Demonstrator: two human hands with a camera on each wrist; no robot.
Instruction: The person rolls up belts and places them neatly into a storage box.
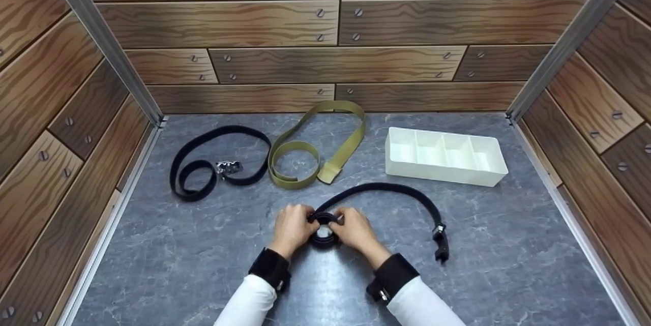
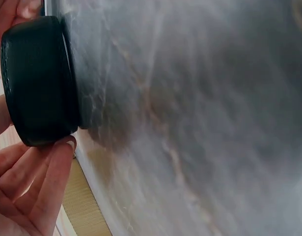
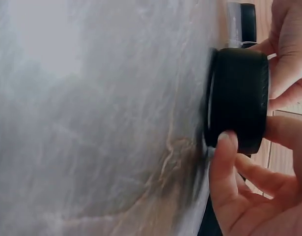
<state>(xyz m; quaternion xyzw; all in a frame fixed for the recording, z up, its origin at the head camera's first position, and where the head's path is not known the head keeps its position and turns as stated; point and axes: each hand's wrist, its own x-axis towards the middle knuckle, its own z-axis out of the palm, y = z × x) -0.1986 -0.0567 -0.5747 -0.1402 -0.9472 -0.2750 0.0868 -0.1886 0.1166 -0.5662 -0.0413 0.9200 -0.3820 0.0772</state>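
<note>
A black belt (image 1: 389,187) lies near the middle of the table, partly wound into a coil (image 1: 324,241) that stands on its edge. Its loose length arcs to the right and ends at a buckle (image 1: 439,230). The left hand (image 1: 293,228) pinches the coil's left side, thumb toward the inside. On the opposite side the right hand (image 1: 357,229) pinches it the same way. Both wrist views show the coil's smooth outer face, with fingertips (image 2: 62,152) of the left hand and fingertips (image 3: 226,147) of the right against it.
Behind the hands lie an olive webbing belt (image 1: 351,145) and, farther left, another black belt (image 1: 224,128) with a silver buckle (image 1: 229,167). A white four-sided box (image 1: 442,171) with several compartments stands at the back right. Wood-patterned walls (image 1: 274,64) enclose the grey tabletop (image 1: 168,255).
</note>
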